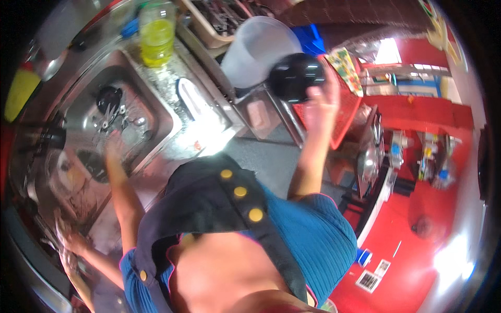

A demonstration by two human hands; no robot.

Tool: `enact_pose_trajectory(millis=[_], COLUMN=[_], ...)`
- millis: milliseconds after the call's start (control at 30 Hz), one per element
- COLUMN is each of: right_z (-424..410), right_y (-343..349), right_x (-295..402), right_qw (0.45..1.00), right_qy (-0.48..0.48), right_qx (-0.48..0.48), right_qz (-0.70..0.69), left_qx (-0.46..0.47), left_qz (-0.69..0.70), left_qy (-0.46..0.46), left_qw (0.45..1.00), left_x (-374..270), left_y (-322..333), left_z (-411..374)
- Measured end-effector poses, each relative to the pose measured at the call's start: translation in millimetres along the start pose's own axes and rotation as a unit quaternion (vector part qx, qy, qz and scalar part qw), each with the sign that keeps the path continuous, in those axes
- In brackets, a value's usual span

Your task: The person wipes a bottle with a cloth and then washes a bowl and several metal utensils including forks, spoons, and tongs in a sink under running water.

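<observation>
My right hand (323,99) holds a glossy black bowl (295,78) by its edge, beside a translucent white plastic bucket (244,58) and above a red plastic basket (340,121). At the left, my left hand (114,144) reaches down into a stainless steel sink (156,101); it is blurred, and whether it grips anything is unclear. Just beyond its fingers lie metal utensils (109,115), a dark round dish (109,98) and a clear rounded item (133,135).
A bottle of yellow-green liquid (157,41) stands on the wet sink rim. A beige tray of utensils (213,33) is behind the bucket. More hands (70,238) show at lower left; whether another person's or reflected is unclear. A patterned cloth (344,70) touches the basket.
</observation>
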State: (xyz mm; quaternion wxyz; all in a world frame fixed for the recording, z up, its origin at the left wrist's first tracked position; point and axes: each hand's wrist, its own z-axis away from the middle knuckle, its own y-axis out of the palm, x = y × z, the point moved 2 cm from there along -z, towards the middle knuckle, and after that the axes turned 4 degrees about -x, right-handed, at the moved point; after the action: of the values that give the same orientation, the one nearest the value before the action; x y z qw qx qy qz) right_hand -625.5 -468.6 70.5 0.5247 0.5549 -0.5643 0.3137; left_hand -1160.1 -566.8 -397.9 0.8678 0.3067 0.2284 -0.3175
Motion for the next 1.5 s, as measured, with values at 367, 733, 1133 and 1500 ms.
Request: enact_pose_trajectory(millis=[367,733,1133,1500], right_z=[-39,-40,99,74], right_y=[-404,-229,264,385], right_x=[-56,-55,-270,-488], right_qw=[0.838,0.521,0.858,0.643], right_qy=[0.122,-0.319,-0.107,0.036], right_qx=[-0.266,-0.38,0.438,0.517], right_qz=[0.46,0.695,0.244,0.565], left_qx=[-0.056,-0.105,-0.105,-0.25], left_qz=[-0.134,-0.009,0.205,-0.036], left_qy=[0.055,0.17,0.134,0.207], left_qw=[0.988,0.98,0.964,0.945], left_x=[-20,-68,-49,-19], left_y=[16,78,128,102], left_z=[7,108,141,159])
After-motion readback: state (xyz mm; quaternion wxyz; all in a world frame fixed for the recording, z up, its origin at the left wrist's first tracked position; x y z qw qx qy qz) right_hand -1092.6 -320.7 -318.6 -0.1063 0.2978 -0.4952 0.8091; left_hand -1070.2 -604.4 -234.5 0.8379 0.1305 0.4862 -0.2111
